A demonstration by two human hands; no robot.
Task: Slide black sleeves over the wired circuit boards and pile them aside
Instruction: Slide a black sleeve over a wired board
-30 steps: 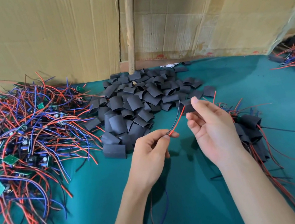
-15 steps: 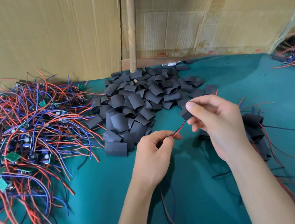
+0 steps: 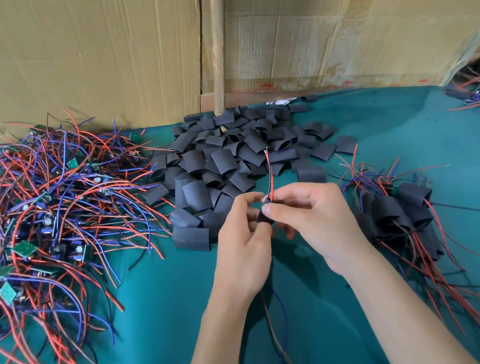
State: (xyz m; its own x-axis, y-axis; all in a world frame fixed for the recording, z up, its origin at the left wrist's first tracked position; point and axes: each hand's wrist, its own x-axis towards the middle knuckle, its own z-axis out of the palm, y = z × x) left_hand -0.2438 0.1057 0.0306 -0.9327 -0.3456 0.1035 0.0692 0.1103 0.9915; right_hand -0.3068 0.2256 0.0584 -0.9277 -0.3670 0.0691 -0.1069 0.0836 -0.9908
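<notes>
Sleeve [image 3: 262, 217] mid-frame, half threaded; I see left hand [image 3: 244, 244] and right hand [image 3: 308, 218] both pinching it, wires [image 3: 268, 174] poking through. Next, I judge: pull sleeve over board.

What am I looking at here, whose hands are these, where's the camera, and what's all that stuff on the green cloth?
The camera sits on a person's head and looks down at their two bare hands. The left hand and right hand together hold one black sleeve, with a red and black wire pair sticking up out of it. On the green cloth lie a tangle of unsleeved wired boards at left, a heap of loose black sleeves in the middle, and a pile of sleeved boards at right. Cardboard stands behind.
</notes>
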